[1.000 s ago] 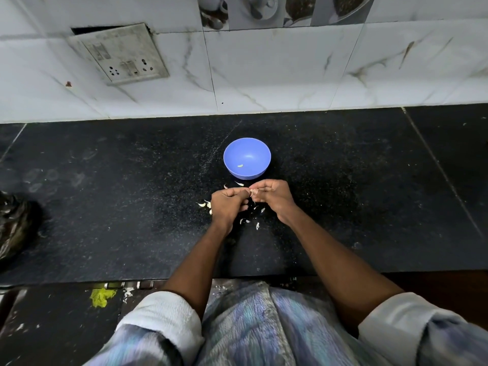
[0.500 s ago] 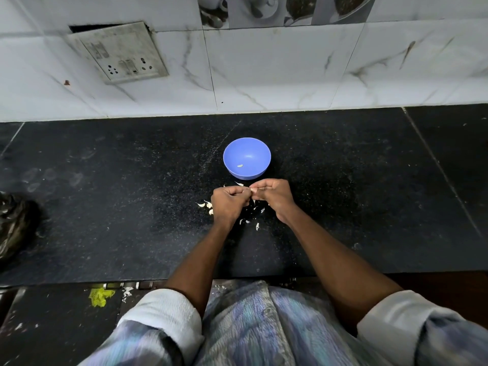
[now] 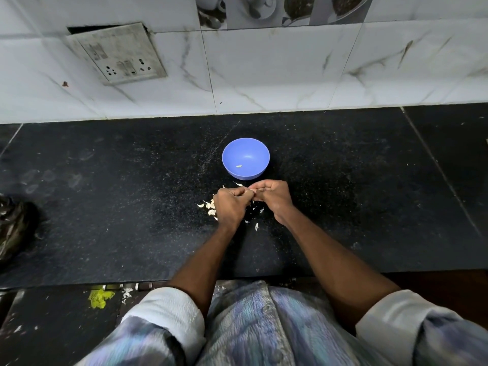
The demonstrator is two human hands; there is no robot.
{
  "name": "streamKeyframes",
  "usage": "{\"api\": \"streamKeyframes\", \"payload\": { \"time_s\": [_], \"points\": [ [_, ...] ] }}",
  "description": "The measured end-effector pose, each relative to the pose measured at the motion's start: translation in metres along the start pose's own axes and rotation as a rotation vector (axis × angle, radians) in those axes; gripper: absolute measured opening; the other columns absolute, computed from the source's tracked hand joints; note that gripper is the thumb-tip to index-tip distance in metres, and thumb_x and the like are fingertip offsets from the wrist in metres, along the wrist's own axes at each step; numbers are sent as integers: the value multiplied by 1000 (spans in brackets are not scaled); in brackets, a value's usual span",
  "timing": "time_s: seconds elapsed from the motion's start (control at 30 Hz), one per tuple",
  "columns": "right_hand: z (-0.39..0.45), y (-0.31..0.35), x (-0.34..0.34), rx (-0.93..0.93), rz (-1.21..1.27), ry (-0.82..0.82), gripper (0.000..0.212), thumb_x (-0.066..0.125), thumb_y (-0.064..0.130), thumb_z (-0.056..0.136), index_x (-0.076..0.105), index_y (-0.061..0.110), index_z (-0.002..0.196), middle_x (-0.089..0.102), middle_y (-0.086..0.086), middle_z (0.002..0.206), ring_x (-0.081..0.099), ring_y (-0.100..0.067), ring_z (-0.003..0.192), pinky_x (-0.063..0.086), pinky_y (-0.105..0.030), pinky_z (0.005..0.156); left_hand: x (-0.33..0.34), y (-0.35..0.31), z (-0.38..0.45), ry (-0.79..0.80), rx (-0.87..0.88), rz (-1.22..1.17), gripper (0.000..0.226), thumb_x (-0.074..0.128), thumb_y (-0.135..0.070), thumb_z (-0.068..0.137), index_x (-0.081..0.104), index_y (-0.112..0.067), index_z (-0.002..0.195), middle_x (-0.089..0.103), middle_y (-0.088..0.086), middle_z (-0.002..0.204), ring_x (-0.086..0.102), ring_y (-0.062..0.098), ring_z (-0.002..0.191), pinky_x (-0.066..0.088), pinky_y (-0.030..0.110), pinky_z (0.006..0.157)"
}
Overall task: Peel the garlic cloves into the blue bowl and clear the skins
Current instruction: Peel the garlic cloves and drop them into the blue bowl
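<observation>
A black stone counter (image 3: 111,207) fills the middle of the frame, with a white tiled wall (image 3: 264,75) across the top and a socket plate (image 3: 118,54) at upper left. The blue bowl (image 3: 260,150) sits at the centre, one pale peeled piece (image 3: 239,166) inside it. Just below the bowl, the left hand (image 3: 229,207) and right hand (image 3: 274,198) meet, fingers curled, pinching a small garlic clove (image 3: 252,191) between their tips; little of it shows. Unpeeled cloves (image 3: 210,206) lie left of the left hand, and bits of skin (image 3: 256,227) are scattered under and below the hands.

The clove is likely light, firm and a little slippery once bare; its skin is papery and tears easily, so it is best held at the ends and picked at the tip. Compared with a second ago, almost nothing differs: hands, bowl and scraps sit as they did.
</observation>
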State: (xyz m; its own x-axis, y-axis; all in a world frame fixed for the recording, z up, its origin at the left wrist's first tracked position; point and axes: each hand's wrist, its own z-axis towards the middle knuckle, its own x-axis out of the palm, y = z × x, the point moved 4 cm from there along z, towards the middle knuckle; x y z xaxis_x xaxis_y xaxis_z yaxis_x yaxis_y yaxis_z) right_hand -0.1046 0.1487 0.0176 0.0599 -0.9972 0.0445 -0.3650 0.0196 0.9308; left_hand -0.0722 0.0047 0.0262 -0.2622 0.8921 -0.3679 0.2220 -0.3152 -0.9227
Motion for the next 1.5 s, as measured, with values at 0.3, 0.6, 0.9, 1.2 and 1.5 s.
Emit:
{"api": "streamKeyframes", "payload": {
  "time_s": [0.3,0.6,0.9,1.2,1.5],
  "points": [
    [0,-6,0,-5,-15,3,9,71,-5,90,76,2,91,77,-22,94,72,-23,82,60,-31,82,2,4,-1,44,78,49,29,72,-21,89,72,-12,61,68,1,56,56,9,54,53,36,55],
    [5,-6,-6,-4,15,43,12,71,-4,91,75,1,102,78,-16,91,73,-18,80,59,-28,79,5,10,-2,102,-143,-312,16,68,-6,99,83,-6,94,80,13,86,75,24,78,63,51,89],
    [6,-1,-8,-17,-37,53,8,71,-1,93,75,3,98,78,-10,87,73,-13,73,58,-23,73,3,3,-3,75,-133,-269,14,72,-5,95,84,-10,89,80,9,81,74,22,72,65,53,85],
    [5,0,-4,-32,-14,129,16,69,-4,93,73,-6,108,77,-15,96,76,-19,88,61,-27,78,0,3,-3,24,-44,-95,15,72,-32,79,79,-21,72,73,13,67,59,13,58,60,48,63],
    [1,-4,0,52,168,110,12,69,-3,93,75,3,101,78,-10,94,74,-18,89,59,-26,82,6,9,-1,41,-142,-245,20,78,-22,91,80,-11,74,73,12,67,56,15,60,47,33,60]
  ]
}}
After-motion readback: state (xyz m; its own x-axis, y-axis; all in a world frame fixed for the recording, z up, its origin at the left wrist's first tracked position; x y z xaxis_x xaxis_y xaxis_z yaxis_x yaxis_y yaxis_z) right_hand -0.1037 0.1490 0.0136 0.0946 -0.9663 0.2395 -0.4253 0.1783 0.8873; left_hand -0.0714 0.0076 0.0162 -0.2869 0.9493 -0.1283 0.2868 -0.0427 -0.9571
